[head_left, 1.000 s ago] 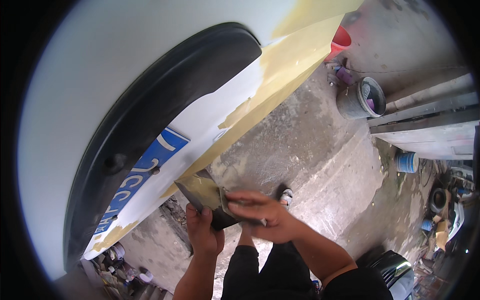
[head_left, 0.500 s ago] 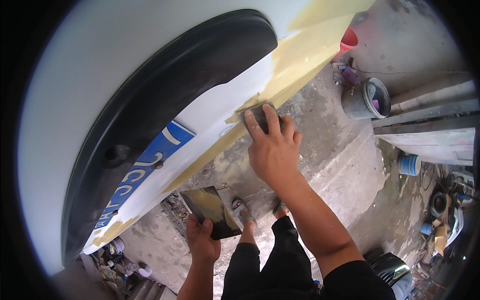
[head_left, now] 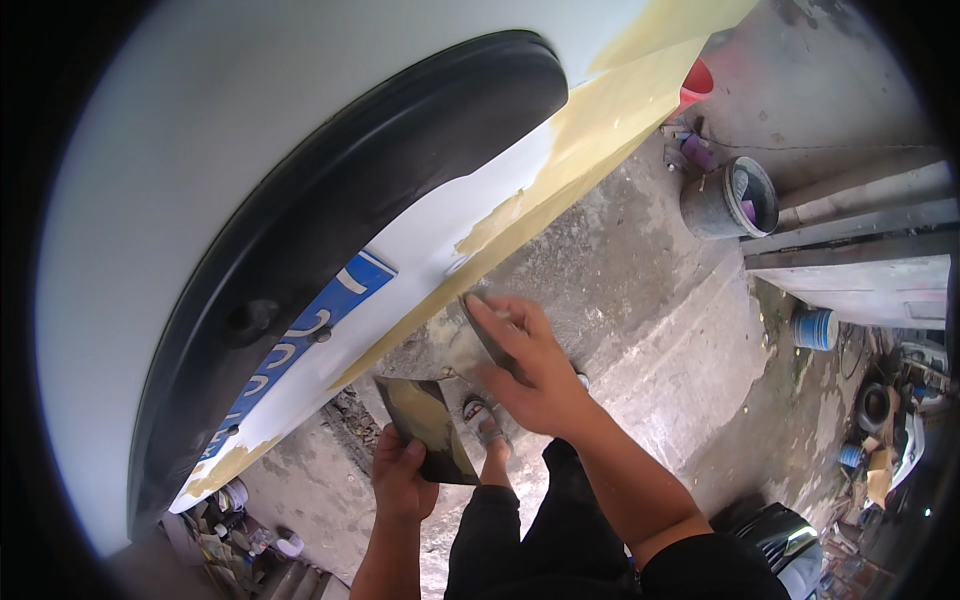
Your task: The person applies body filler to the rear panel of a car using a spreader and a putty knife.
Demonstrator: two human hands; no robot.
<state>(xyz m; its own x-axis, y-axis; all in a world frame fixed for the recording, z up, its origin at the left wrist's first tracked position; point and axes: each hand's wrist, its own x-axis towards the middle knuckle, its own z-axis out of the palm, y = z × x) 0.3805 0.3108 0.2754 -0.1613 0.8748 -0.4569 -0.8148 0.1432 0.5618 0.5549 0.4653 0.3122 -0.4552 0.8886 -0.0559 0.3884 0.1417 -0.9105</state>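
My left hand (head_left: 405,478) grips the edge of a flat dark board (head_left: 430,420), smeared with yellowish putty, thumb on top. Just right of it and above, my right hand (head_left: 545,375) holds a thin dark putty spreader (head_left: 484,332), seen nearly edge-on; the fingers are slightly blurred. The spreader is apart from both the board and the vehicle. The white vehicle panel (head_left: 435,235) slants across the upper left, with yellow putty (head_left: 590,150) spread along its lower edge and right end. Black trim (head_left: 370,130) and a blue license plate (head_left: 350,290) sit on the panel.
A grey bucket (head_left: 710,205) stands on the concrete floor (head_left: 640,310) at the right, near a red container (head_left: 697,85). Further right are a blue pail (head_left: 815,328) and a tyre (head_left: 873,408). Clutter (head_left: 240,535) lies at lower left. My sandalled foot (head_left: 482,420) shows below the hands.
My right hand has drawn the spreader off the putty-covered panel edge, down and left toward the board. The board has tilted slightly in my left hand. The panel appears shifted a little in view.
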